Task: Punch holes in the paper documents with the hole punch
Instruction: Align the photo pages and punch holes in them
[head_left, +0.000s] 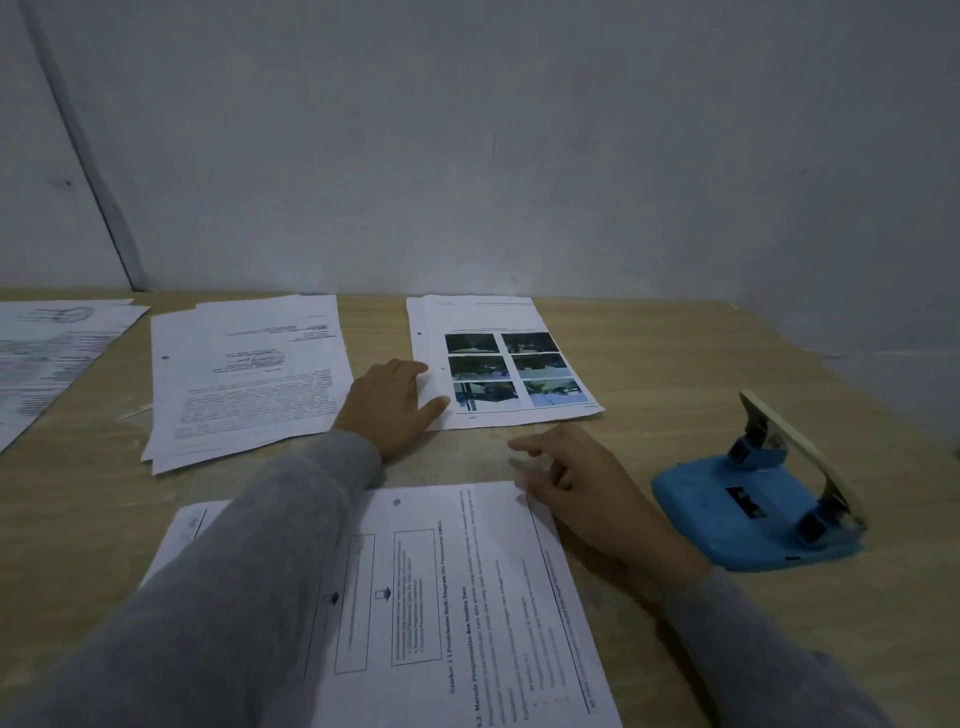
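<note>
Reaching at twelve o'clock with the left hand (390, 404), fingers lying flat and released on the near left corner of the white printed sheet with six colour photos (498, 358), already showing holes along its left edge. Hovering at three o'clock over the pale wooden surface (675, 353), the right hand (576, 493), fingers loosely spread, grasping nothing, touching the top right corner of the white diagram sheet (457, 597). Sitting at three o'clock, just beyond it, the blue plastic hole punch (758, 509); likely handling thin, limp and slippery, each sheet best pinched at an edge.

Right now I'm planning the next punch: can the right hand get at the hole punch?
Probably yes: the right hand hovers open near the blue hole punch, with only bare table between them.
</note>
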